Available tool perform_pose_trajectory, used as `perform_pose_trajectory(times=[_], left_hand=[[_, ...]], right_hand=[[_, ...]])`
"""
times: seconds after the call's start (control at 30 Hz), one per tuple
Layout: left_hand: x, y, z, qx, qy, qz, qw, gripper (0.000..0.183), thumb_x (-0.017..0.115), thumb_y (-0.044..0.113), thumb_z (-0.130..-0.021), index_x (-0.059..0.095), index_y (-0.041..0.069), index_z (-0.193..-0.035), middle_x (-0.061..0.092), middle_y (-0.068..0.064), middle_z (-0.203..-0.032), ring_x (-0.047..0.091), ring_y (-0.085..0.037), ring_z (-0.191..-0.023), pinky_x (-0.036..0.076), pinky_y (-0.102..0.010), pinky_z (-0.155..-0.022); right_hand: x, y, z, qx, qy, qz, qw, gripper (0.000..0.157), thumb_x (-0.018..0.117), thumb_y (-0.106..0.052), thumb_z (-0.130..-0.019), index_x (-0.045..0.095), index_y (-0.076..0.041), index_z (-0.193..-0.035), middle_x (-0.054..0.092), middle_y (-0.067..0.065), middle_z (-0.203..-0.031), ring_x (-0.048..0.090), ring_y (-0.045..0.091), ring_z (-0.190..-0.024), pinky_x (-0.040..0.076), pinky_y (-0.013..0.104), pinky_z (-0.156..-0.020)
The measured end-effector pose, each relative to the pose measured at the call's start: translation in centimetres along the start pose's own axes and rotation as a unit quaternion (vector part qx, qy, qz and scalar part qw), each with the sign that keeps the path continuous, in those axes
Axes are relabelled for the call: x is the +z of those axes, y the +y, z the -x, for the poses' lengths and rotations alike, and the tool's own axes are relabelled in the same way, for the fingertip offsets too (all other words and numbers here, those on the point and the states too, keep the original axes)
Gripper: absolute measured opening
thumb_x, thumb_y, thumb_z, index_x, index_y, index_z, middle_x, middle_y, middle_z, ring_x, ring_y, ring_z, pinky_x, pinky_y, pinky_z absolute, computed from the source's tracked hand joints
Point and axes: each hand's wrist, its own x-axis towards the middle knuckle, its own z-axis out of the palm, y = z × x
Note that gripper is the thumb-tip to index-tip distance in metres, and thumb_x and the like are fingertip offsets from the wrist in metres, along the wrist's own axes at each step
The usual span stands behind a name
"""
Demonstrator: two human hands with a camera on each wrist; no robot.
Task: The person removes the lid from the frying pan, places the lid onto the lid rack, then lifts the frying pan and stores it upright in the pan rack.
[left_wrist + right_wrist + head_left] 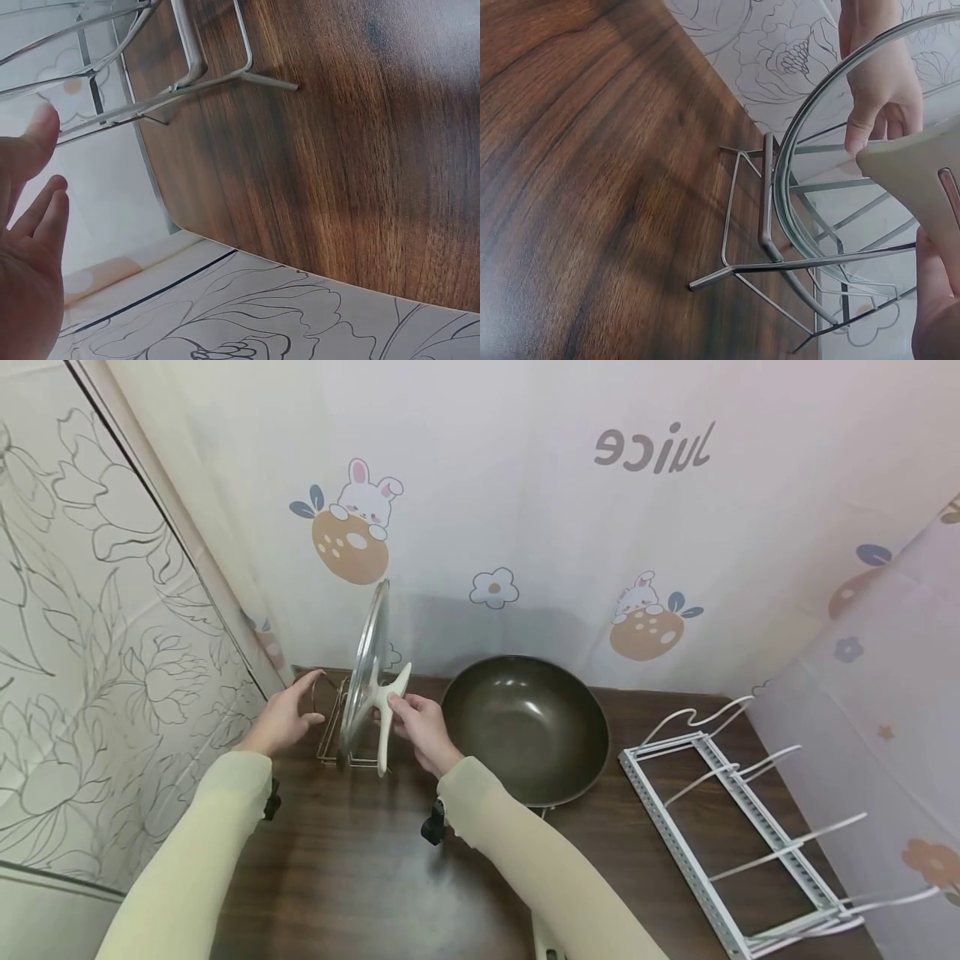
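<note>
A glass pot lid (366, 668) with a steel rim stands nearly upright at a small metal wire rack (327, 752), its lower edge between the wires (810, 262) in the right wrist view. My right hand (423, 727) grips the cream handle (385, 714) on the lid's right face. To the left of the rack is my left hand (285, 718), thumb and fingers spread apart with nothing between them. In the left wrist view its thumb (41, 131) is close to the rack's wires (135, 109); whether they touch I cannot tell.
A dark wok (525, 727) sits right of my right hand, its cream handle (543, 939) partly under my forearm. Farther right, a white metal rack (675, 827) with upright wire dividers lies on the brown wooden table (337, 868). Printed curtains (487, 485) border the back and sides.
</note>
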Motion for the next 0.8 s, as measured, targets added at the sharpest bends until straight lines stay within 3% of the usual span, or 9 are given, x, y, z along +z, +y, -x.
perform_pose_trajectory(times=[0.27, 0.47, 0.6, 0.8], left_hand=[[-0.2, 0.2, 0.4, 0.01, 0.029, 0.034, 0.9989, 0.088, 0.076, 0.006, -0.091, 0.026, 0.01, -0.163, 0.041, -0.028, -0.159, 0.043, -0.053, -0.142, 0.035, -0.067, -0.119], [-0.7, 0.6, 1.0, 0.02, 0.04, 0.029, 0.9986, 0.092, 0.078, 0.012, -0.091, 0.023, 0.013, -0.164, 0.038, -0.022, -0.163, 0.043, -0.052, -0.142, 0.035, -0.068, -0.118], [-1.1, 1.2, 1.4, 0.027, 0.048, 0.026, 0.9981, 0.092, 0.078, 0.019, -0.092, 0.022, 0.015, -0.165, 0.037, -0.018, -0.165, 0.039, -0.051, -0.146, 0.032, -0.069, -0.119], [-1.9, 2.5, 2.1, 0.051, 0.058, 0.027, 0.9966, 0.091, 0.08, 0.022, -0.091, 0.026, 0.013, -0.164, 0.041, -0.021, -0.162, 0.036, -0.05, -0.148, 0.03, -0.069, -0.12]], right_hand=[[-0.6, -0.1, 0.1, 0.013, 0.003, 0.027, 1.0, 0.041, 0.062, -0.025, -0.104, 0.064, 0.007, -0.13, 0.071, 0.027, -0.126, 0.071, 0.035, -0.118, 0.058, 0.043, -0.104], [-1.7, -0.6, 0.1, 0.016, 0.006, 0.043, 0.999, 0.045, 0.067, -0.026, -0.101, 0.063, 0.007, -0.132, 0.071, 0.025, -0.126, 0.075, 0.021, -0.105, 0.056, 0.046, -0.107], [-2.2, -1.3, 0.4, 0.012, -0.005, 0.061, 0.998, 0.051, 0.067, -0.03, -0.101, 0.06, 0.006, -0.136, 0.07, 0.024, -0.128, 0.074, 0.028, -0.11, 0.054, 0.049, -0.11], [-2.7, -2.7, 0.7, 0.007, -0.003, 0.098, 0.995, 0.06, 0.068, -0.033, -0.1, 0.053, 0.006, -0.143, 0.066, 0.024, -0.135, 0.069, 0.036, -0.121, 0.057, 0.044, -0.108]])
